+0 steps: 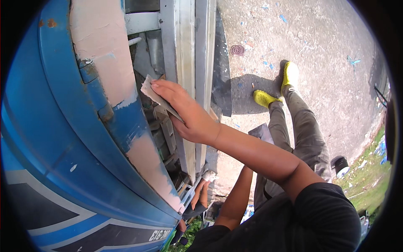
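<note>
My right hand (191,115) is closed on a thin, flat putty spreader (157,96), its fingers lying along it. The spreader's far edge is pale and rough. It is beside the blue vehicle panel (121,122), over the gap between panel and metal rails. Along the panel runs a strip with pale pink filler patches (142,157), smeared at their edges. My left forearm (237,197) rises from below, and its hand is hidden behind my right forearm. Just past that, in line with it, a grey flat plate (262,132) shows in front of my legs.
Pale metal rails (180,63) run beside the panel. A dark sheet (221,67) lies on the concrete ground (327,96), along with a brown spiral disc (237,50) and blue scraps. My yellow clogs (289,74) stand there. Below, another person's bare limbs (200,193) show.
</note>
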Motion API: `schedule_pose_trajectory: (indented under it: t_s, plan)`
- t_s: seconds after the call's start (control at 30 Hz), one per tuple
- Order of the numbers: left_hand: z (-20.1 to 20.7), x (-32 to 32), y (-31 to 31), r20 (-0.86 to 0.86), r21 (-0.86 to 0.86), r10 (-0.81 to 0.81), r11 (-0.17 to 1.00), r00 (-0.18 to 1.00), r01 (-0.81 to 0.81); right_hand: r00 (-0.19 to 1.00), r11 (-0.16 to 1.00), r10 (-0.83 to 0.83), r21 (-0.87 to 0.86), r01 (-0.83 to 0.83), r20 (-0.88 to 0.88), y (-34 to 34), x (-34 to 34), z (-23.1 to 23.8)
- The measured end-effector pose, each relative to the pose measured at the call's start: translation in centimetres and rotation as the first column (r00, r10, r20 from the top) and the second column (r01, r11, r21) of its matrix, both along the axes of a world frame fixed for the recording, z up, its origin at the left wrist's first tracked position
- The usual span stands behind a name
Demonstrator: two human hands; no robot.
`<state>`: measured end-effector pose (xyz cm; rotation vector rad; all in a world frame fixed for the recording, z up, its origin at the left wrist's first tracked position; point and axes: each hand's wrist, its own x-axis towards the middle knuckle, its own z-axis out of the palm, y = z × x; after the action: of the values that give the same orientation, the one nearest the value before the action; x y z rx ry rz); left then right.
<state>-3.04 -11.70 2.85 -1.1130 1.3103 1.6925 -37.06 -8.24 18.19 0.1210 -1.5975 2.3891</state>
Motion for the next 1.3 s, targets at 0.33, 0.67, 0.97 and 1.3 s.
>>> schedule_pose_trajectory:
  t_s: [0.33, 0.67, 0.97, 1.3]
  plan:
    - [1.4, -2.8, 1.3, -0.009, -0.038, 0.076, 0.996, 0.997, -0.076, 0.93, 0.918, 0.365, 0.177, -0.354, -0.031, 6.1, 3.5, 0.4]
    - [5.7, -15.3, 5.5, -0.145, -0.301, -0.241, 0.935, 0.96, 0.189, 0.706, 0.918, 0.045, 0.249, -0.308, 0.707, 30.0, 11.5, -6.7]
    - [13.9, -27.6, 20.3, -0.155, 0.089, 0.175, 0.983, 0.972, -0.163, 0.887, 0.793, 0.325, 0.417, -0.445, 0.328, 36.0, 10.6, 1.5]
    - [18.3, -28.3, 22.2, -0.126, -0.001, 0.183, 0.983, 0.975, -0.185, 0.801, 0.258, 0.231, 0.759, -0.598, 0.552, 43.0, 10.8, -2.0]
